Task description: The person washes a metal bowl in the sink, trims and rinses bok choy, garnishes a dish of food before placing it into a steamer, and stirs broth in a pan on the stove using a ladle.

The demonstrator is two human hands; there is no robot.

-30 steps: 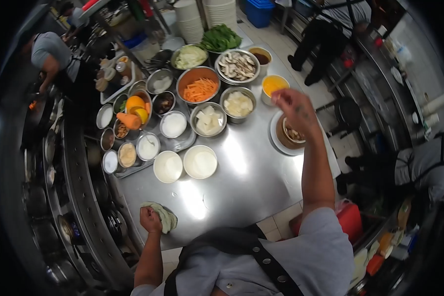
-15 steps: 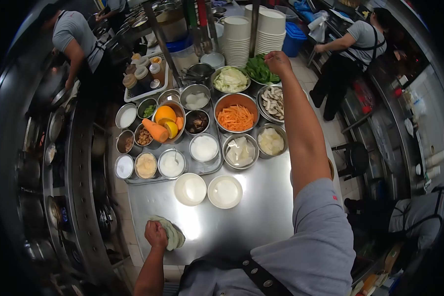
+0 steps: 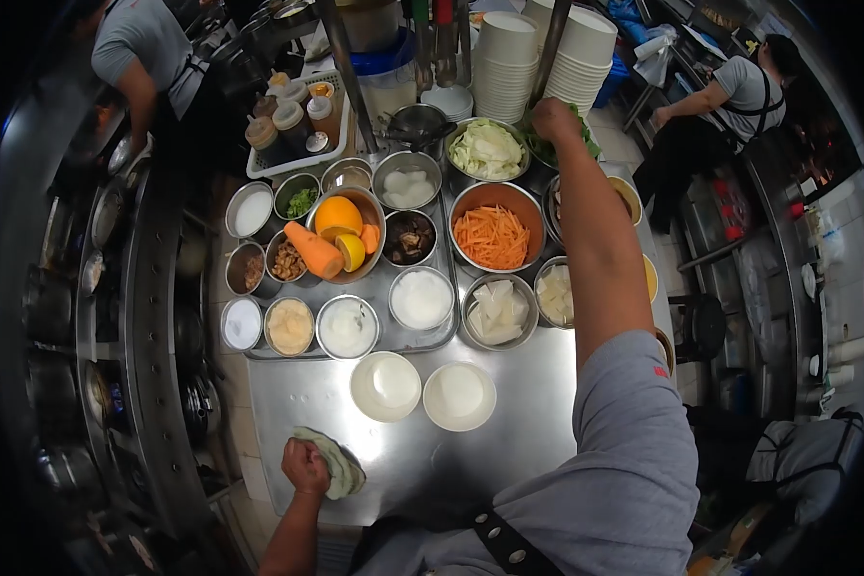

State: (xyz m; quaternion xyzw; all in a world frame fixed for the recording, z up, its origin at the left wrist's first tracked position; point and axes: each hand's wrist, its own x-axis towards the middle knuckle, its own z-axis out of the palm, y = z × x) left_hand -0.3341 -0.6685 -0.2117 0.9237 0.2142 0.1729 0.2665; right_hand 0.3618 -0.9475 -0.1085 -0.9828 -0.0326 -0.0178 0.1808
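My left hand [image 3: 305, 468] is closed on a pale green cloth [image 3: 338, 470] at the near left of the steel table. My right hand [image 3: 557, 122] reaches far across the table to a bowl of leafy greens [image 3: 544, 151]. Its fingers are curled down at the leaves, and their tips are hidden. Left of it stands a bowl of cut cabbage [image 3: 488, 151]; nearer lies a bowl of carrot strips [image 3: 492, 237]. My forearm partly covers the bowls below the greens. Two white paper bowls [image 3: 385, 387] stand side by side on the table before me.
Metal bowls of ingredients fill a tray [image 3: 394, 336] at the left, one holding an orange [image 3: 338, 218] and carrot. Behind are a basket of sauce bottles [image 3: 293, 125], a shelf post [image 3: 348, 77] and stacked white bowls [image 3: 509, 62]. Other people work on both sides.
My right hand has come down from above the greens to the leaves. My left hand stays on the cloth. The view has shifted, with the table's things appearing nearer.
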